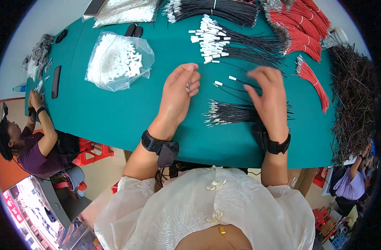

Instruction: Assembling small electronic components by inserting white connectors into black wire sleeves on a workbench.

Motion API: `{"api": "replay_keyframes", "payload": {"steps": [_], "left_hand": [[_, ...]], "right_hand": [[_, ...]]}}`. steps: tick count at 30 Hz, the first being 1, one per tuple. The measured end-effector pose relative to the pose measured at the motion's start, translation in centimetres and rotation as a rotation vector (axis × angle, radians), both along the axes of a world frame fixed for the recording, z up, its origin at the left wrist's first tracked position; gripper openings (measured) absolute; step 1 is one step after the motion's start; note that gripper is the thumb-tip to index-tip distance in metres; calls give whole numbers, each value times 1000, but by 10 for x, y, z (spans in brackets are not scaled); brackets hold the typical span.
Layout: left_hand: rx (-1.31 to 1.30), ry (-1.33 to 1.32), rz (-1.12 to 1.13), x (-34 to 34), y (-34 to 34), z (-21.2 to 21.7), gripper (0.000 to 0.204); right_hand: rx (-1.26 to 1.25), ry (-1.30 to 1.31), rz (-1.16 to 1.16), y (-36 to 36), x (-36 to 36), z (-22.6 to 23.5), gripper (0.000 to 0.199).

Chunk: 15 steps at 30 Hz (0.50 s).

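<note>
We see our left hand (178, 92) over the green table (115, 112), fingers curled narrowly around a small white connector (188, 86). Our right hand (269, 98), fingers spread wide, rests on a bundle of black wires (228, 113). A bag (117, 61) of white connectors lies left.

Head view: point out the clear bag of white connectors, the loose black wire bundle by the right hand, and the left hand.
clear bag of white connectors (115, 62), head view, bag's middle.
loose black wire bundle (228, 113), head view, mid-bundle.
left hand (178, 93), head view, back of hand.
</note>
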State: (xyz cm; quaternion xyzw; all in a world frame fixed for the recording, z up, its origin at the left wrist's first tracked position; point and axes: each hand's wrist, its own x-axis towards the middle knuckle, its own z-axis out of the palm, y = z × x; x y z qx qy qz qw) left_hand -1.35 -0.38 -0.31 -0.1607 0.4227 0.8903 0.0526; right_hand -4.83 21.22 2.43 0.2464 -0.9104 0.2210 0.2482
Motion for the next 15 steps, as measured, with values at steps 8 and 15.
{"api": "replay_keyframes", "payload": {"steps": [8,15], "left_hand": [[-122,91,-139,4,-3,-1,13],[-585,167,-141,8,4,9,15]], "right_hand": [[172,-449,199,1,10,-14,11],[-269,-704,357,3,12,11,7]]}}
